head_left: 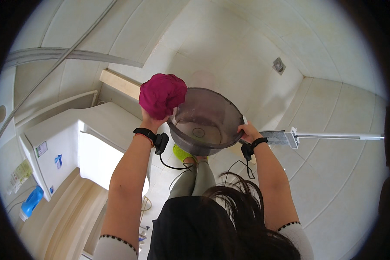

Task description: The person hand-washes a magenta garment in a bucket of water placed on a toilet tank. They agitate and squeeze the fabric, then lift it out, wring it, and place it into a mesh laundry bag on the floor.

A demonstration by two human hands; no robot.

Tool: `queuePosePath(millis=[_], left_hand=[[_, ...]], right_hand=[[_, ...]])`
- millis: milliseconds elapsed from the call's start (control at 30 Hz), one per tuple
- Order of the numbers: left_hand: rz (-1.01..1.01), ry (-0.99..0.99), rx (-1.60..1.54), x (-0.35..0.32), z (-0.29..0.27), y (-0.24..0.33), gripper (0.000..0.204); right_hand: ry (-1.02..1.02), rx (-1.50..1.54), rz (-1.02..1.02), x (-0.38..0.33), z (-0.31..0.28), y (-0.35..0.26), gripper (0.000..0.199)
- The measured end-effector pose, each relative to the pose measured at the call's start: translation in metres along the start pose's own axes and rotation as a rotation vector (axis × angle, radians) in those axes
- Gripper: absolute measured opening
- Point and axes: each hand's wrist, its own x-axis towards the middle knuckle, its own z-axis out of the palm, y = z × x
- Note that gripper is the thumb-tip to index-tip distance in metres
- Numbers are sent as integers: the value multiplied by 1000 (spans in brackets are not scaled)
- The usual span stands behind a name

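A bunched magenta cloth (163, 95) rests in my left hand (155, 118), at the left side of the basin. Most of that hand's fingers are hidden by the cloth, and I cannot tell whether they also touch the basin. My right hand (248, 131) grips the right rim of a round, translucent grey plastic basin (201, 151). The basin is held tilted in front of my legs, above the floor, and its bottom shows through with a ring mark. No other cloth is visible inside it.
A flat mop (286, 138) with a white pole lies to the right of my right hand. A square floor drain (279, 66) sits at the far right. At left are a white appliance (104, 121), a blue bottle (32, 201) and a metal hose (58, 60). A yellow-green slipper (181, 153) shows below the basin.
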Motion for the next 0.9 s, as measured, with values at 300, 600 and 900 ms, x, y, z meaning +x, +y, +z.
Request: queuePosePath(millis=[300,600,900], left_hand=[[317,-70,815,-3,16,30,47],[259,-59,555,-44,39,62,42],[138,-6,264,-79,76,55,38]], right_hand=[[50,175,180,16,-24,32,20],[74,442,198,-26,11,35,10],[-39,876,245,-45,20,48,9]])
